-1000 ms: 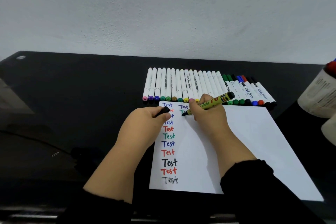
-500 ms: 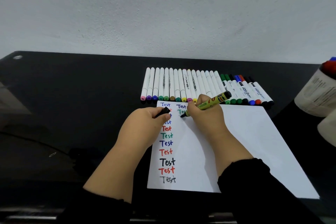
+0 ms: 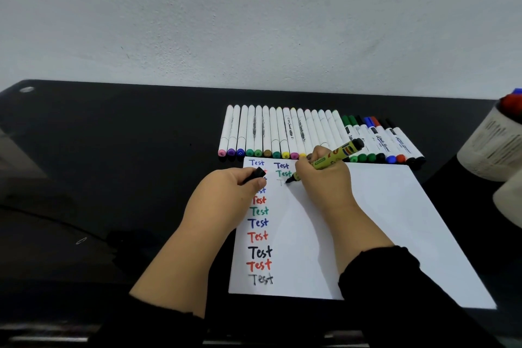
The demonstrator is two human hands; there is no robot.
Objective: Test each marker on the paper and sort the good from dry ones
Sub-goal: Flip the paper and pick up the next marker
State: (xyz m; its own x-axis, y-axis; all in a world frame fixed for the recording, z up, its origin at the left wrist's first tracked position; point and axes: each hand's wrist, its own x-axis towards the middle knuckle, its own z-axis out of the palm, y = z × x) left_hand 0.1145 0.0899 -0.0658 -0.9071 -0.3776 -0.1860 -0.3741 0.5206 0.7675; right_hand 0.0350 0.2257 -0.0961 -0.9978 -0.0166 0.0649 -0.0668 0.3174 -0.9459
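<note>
A white sheet of paper [image 3: 381,220] lies on the black table, with a column of coloured "Test" words down its left side and a second column begun beside it. My right hand [image 3: 324,183] grips a yellow-green marker [image 3: 330,159] whose black tip touches the paper by a faint grey "T". My left hand [image 3: 223,195] rests on the paper's left edge and holds the black cap [image 3: 255,174]. A row of white capped markers [image 3: 282,133] lies just beyond the paper.
At the right edge stands a white cup [image 3: 491,141] holding red and blue markers, with another white object [image 3: 508,203] below it. The black table [image 3: 113,164] stretches wide to the left. A pale wall rises behind.
The marker tip has shifted slightly down below the green "Test", and a faint grey "T" now shows there. My left hand keeps its place with the cap.
</note>
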